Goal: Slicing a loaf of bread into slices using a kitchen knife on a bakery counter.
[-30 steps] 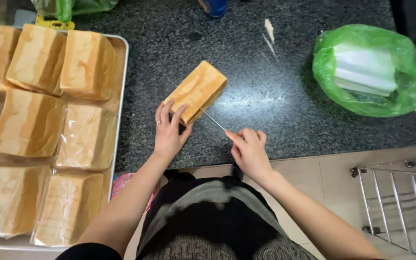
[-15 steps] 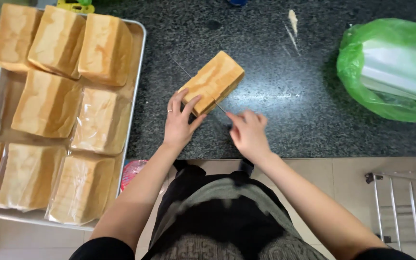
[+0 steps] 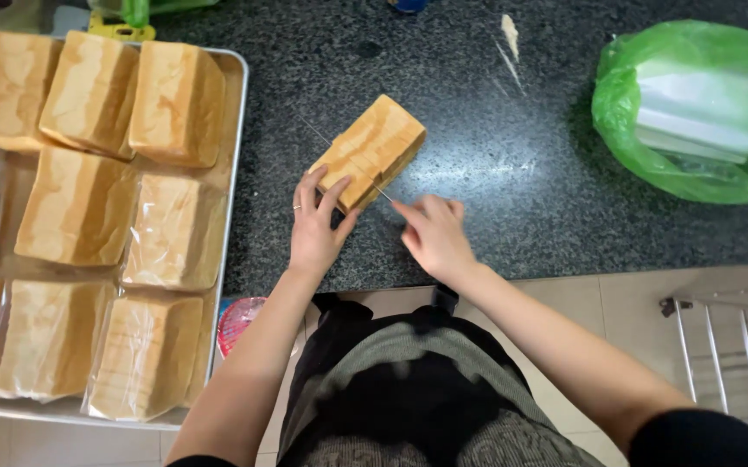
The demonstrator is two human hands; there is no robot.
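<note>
The right hand (image 3: 433,235) is closed around a thin knife (image 3: 383,194) whose blade now sits across the near end of the loaf (image 3: 370,151); half a second ago it lay just beside that end, so a cut looks to be under way. The left hand (image 3: 318,223) stays spread over the loaf's near end, fingers curled down on it (a ring shows on one). The loaf lies diagonally on the dark stone counter (image 3: 478,173). Left, a metal tray (image 3: 237,130) carries more loaves, some bagged. Far right sits a green plastic bag (image 3: 694,108), well apart; nothing blocks the blade.
</note>
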